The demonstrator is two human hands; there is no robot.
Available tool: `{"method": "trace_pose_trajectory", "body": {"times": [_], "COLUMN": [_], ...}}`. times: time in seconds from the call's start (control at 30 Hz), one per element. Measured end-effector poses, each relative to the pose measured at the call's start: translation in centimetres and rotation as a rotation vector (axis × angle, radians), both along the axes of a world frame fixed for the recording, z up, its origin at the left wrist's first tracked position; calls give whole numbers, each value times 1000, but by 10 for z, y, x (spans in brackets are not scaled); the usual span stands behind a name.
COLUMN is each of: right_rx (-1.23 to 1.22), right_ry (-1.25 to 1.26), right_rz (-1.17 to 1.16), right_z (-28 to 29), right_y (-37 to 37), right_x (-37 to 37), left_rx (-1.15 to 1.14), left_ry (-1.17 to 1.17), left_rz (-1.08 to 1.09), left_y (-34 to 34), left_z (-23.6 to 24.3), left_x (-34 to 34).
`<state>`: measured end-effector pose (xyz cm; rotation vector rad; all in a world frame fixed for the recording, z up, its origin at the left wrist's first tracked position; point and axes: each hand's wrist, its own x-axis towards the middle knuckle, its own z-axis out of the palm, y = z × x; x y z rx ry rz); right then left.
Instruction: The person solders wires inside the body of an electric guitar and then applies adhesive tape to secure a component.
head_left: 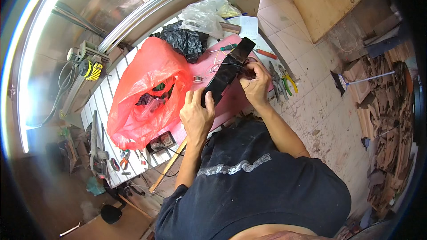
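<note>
My left hand (197, 112) is closed around the lower end of a long, black, box-like casing (226, 74), which is held slanted above a pink sheet (235, 102). At the casing's right side, my right hand (256, 83) has its fingers pinched together; a thin wire runs from the casing toward them. Exactly what sits between those fingertips is too small to make out. Just left of the casing, a small spool of silvery wire (198, 79) rests on the sheet. A large red plastic bag (153, 69), gaping, with dark items inside, lies left of my left hand.
Beyond the casing lie a green-handled screwdriver (229, 47), a black bag (189, 40) and a clear bag (203, 17). Several pliers (284, 80) lie by the right table edge. A socket block (162, 142) and a wooden strip (168, 166) are near my left forearm.
</note>
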<state>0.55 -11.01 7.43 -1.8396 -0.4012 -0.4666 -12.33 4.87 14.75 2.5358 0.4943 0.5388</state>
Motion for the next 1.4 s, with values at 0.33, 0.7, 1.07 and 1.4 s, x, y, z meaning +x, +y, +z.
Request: {"method": "trace_pose_trajectory", "body": {"times": [0.33,0.7,1.07,1.4], "right_rx": [-46,-96,121,7], "right_ry": [-131,-164,55,-85], "right_rz": [-54,-87,-56,-75], "right_z": [7,9,3,10], "right_y": [5,6,10,20], "right_x": [-2,-7,-4,-2], "left_rx": [-13,12,-16,-39], "left_ry": [10,6,-14,-7], "left_rz": [21,-15,-34,-10], "left_y": [0,6,11,17], "left_z": [-1,-4,-6,-6], "left_x": [0,0,2,3]}}
